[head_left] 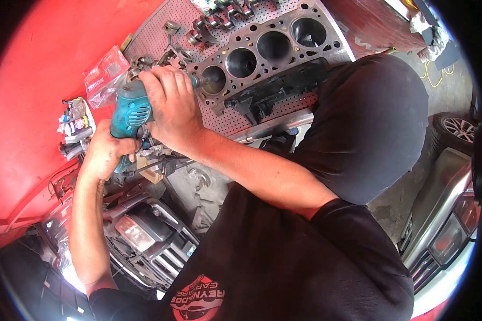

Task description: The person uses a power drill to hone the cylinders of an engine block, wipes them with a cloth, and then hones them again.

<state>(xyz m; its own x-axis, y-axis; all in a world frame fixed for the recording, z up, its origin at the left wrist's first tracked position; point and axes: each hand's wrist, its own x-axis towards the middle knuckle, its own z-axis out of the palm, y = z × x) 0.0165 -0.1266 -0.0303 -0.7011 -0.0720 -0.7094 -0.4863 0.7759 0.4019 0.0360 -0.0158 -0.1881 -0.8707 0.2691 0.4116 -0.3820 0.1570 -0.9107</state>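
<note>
A teal power drill (134, 109) is held in both my hands, over the end of an engine block (260, 29). My left hand (106, 147) wraps its handle, with the thumb across it. Closed over the front of the drill body is my right hand (172, 104). The drill's chuck (198, 81) points at the nearest cylinder bore (214, 80). What tool it carries is hard to make out. The block lies with its bores facing up, on a perforated metal bench top (152, 27).
A crankshaft (222, 20) lies behind the block. Metal parts (171, 56) and a clear plastic bag (106, 77) are left of it. Bottles (76, 124) stand farther left. Car headlights (142, 227) sit below; a wheel (458, 128) is at right. A rounded black-cloth shape (369, 123) stands close.
</note>
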